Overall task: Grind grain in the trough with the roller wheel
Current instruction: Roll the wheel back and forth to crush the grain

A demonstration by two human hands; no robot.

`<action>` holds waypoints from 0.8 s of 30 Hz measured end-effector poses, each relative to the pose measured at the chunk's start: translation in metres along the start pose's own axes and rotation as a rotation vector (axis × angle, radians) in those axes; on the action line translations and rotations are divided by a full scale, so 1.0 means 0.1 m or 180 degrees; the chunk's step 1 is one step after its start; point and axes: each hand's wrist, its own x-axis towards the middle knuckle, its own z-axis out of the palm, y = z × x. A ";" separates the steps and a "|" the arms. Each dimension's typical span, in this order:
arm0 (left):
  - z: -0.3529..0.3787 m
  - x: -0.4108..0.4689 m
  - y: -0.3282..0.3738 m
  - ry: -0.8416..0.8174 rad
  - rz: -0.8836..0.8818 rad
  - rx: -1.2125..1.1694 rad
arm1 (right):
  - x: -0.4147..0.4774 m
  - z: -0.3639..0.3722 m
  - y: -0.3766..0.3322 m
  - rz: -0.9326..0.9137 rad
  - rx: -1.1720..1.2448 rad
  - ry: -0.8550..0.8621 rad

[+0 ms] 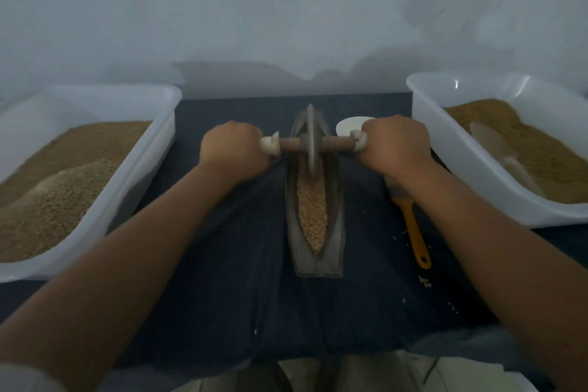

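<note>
Nearest me, on the worktop's dark blue cloth (238, 248), I saw the long, dark, boat-shaped metal trough (334, 232) with pale tan grain (313, 210) lying in its near half, and a yellow-handled brush (413, 232) lay just to its right. Farther on, the grey metal roller wheel (310, 140) stood upright in the trough's far half, the left grip (234, 148) and right grip (396, 145) each curled tight round a white-wrapped end of its brown wooden axle. The left tub (149, 149) and right tub (445, 137), white plastic holding brown grain, flanked everything.
</note>
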 end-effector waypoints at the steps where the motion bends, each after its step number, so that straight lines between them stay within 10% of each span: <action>1: 0.01 -0.14 -0.02 0.0051 0.0063 0.0063 | -0.13 -0.01 0.02 -0.0030 0.0022 -0.0130; 6: 0.01 -0.94 -0.18 0.0677 0.0835 0.0073 | -0.91 -0.09 0.11 -0.0452 0.0118 -0.0015; 15: 0.00 0.07 0.03 0.0035 -0.0096 0.0048 | -0.03 -0.03 -0.06 0.0087 -0.0057 -0.0028; 24: -0.12 -0.97 -0.08 0.0617 0.0659 0.0404 | -1.05 0.00 0.16 -0.0439 0.0310 0.0236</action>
